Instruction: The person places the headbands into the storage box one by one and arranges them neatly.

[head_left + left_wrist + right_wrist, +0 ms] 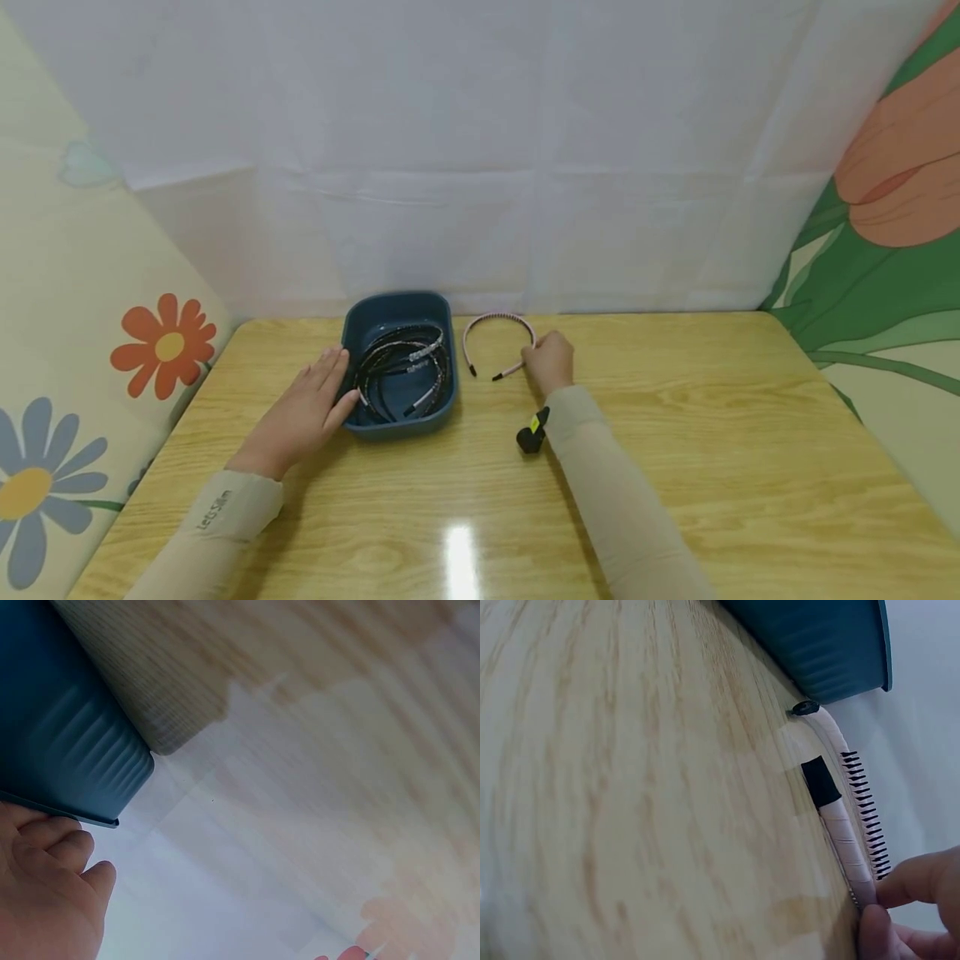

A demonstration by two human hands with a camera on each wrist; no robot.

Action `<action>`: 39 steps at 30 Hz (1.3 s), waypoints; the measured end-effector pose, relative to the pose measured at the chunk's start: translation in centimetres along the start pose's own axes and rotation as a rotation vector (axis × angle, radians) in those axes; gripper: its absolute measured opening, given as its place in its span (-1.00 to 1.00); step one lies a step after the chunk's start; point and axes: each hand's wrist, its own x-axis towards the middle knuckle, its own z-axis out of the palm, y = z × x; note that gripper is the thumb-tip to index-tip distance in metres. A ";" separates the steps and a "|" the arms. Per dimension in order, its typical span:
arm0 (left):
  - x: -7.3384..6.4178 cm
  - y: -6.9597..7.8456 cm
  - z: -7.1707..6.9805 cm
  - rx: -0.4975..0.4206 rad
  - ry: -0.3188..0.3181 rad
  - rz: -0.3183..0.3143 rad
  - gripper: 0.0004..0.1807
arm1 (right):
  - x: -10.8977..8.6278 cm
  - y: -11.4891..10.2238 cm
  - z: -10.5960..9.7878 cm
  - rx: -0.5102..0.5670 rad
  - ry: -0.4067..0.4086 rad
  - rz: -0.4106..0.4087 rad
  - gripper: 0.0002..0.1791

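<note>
A pale pink headband (pixel 465 342) with black tips lies on the table to the right of a dark blue plastic bin (pixel 401 429). My right hand (pixel 551 362) pinches the headband's right arm between thumb and fingers; its black comb teeth show in the right wrist view. Inside the bin lie several headbands (pixel 401 343), mostly black, some with shiny or pale parts. Against the bin's left side rests my left hand (pixel 303 408), fingers extended and thumb at the rim. The left wrist view shows its fingers (pixel 75 851) touching the rim.
The wood-grain table (pixel 390 508) runs up to a white cloth backdrop (pixel 480 167). Flower-patterned panels (pixel 168 346) flank the table on both sides. A small black device (pixel 531 437) is attached at the right wrist.
</note>
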 end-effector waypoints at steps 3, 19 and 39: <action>-0.1 0.0 0.0 0.005 0.002 0.001 -0.20 | 0.0 0.1 0.1 -0.010 0.002 0.002 -0.89; -0.1 0.1 0.0 0.004 -0.008 -0.006 -0.19 | -0.5 0.0 -0.6 -0.039 -0.006 0.074 -0.81; 0.0 0.2 -0.3 -0.005 -0.013 -0.009 -0.20 | -1.2 -0.3 -0.1 -0.007 0.017 0.018 -0.79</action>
